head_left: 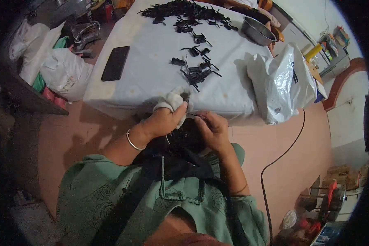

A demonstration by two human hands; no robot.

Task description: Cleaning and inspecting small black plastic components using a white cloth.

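1. The table (151,78), covered in a white cloth, fills the upper middle of the view; the person sits at its near edge.
2. A crumpled white plastic bag (279,84) rests at the table's right near corner, and more white bags (59,67) lie on the floor to the left.
3. A heap of small black parts (184,10) lies at the far end of the table, with a looser scatter of the same black parts (197,69) nearer the person.
4. A metal bowl (257,30) sits at the far right of the table, just beside the heap.
5. A dark phone (115,62) lies flat on the left part of the table, well apart from the parts.
6. The left hand (164,121), a bangle on its wrist, is closed around a white cloth (172,99) and pinches a small black part (185,97) just below the table's near edge.
7. The right hand (213,129) is curled, its fingertips (201,118) meeting the left hand's thumb over a thin piece; what it grips is too small to tell.
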